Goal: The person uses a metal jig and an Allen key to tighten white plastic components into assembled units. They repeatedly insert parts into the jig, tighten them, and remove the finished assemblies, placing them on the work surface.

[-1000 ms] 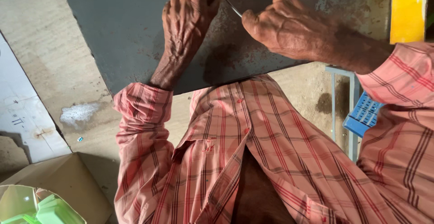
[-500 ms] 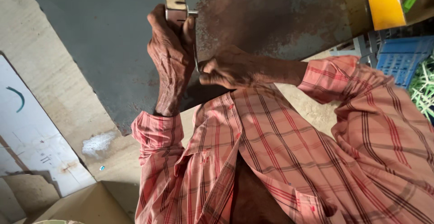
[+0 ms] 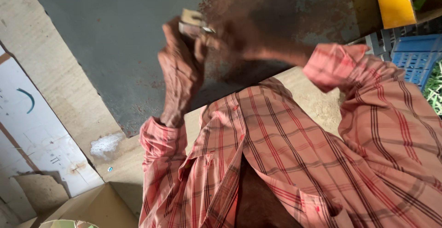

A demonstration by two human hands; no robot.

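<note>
The left hand (image 3: 182,69) is closed around a small pale block (image 3: 193,22), fingers wrapped narrow, holding it just above a grey metal sheet (image 3: 110,34). The right hand (image 3: 239,41) meets the block from the other side. It is blurred; its fingers appear bunched at the block's edge, but whether they grip it cannot be told. Both hands work over the rusty patch (image 3: 285,11) that covers the upper middle of the sheet.

Risks, judged from this position:

- Slip. The block is small and pinched between two hands. If either hand loosens, it can drop onto the sheet or slide off toward the concrete floor (image 3: 50,67).
- Abrasion or cut. The knuckles sit close to rusted metal. A hard stroke that overshoots the block would drag skin across the rust or the sheet edge (image 3: 138,133).
- Snagging. Both shirt cuffs, the left cuff (image 3: 159,136) and the right cuff (image 3: 336,62), lie near the sheet and could catch on its edge.
- Poor sight. The hands hide the contact point, so any misplacement of the block would go unnoticed.

A blue crate (image 3: 416,57) and a yellow panel (image 3: 396,2) stand well apart at the right.
</note>
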